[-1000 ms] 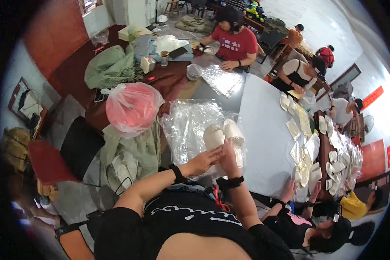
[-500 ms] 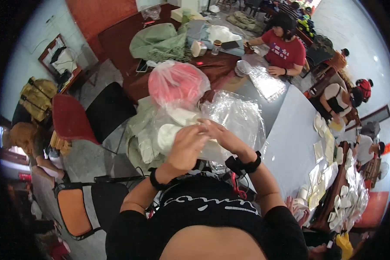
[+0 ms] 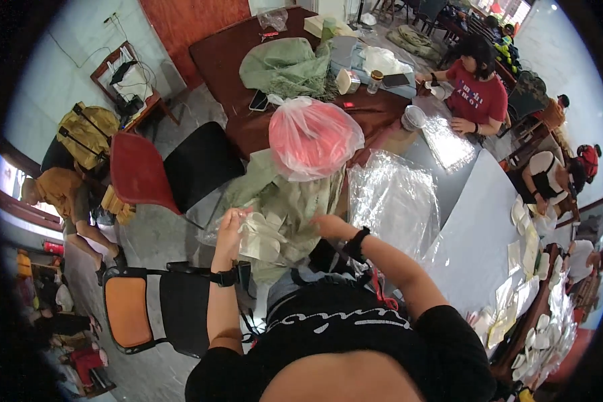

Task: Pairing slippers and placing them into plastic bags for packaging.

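White pieces in left grip, right hand seemingly open, pink bag beyond.

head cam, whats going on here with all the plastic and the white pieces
A person in a black shirt holds a clear plastic bag of white pieces up in front of them, beside the table. The left hand grips the bag's edge and the right hand reaches in from the other side. Just beyond sit a green sack and a pink tub wrapped in clear plastic. More clear bags lie on the grey table, where other people sit sorting white pieces.
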